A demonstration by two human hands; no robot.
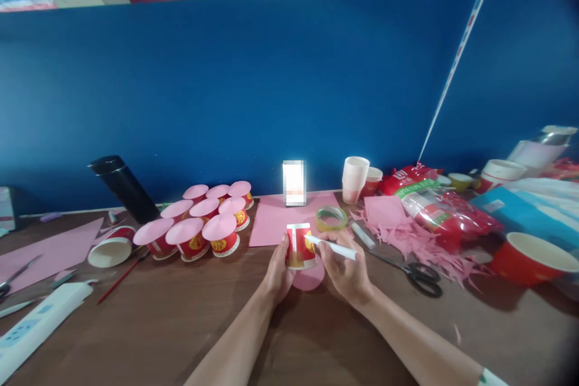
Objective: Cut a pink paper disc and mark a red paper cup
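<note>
My left hand (279, 274) is closed around the side of a red paper cup (299, 244) with a gold print, held upside down at the middle of the table. Below the cup lies a pink paper disc (310, 275), partly hidden by it. In my right hand (346, 271) is a white pen-like stick (337, 248), gripped like a pen, its tip at the cup's right side. Whether the tip touches the cup I cannot tell. Just beyond are a roll of tape (332, 218) and a pink paper sheet (271, 221).
Several red cups topped with pink discs (185, 231) stand at left, near a black bottle (129, 190) and a white power strip (43, 329). To the right lie black scissors (423, 279), pink paper scraps (434, 247), a bag of cups (429, 208) and a large red cup (527, 262).
</note>
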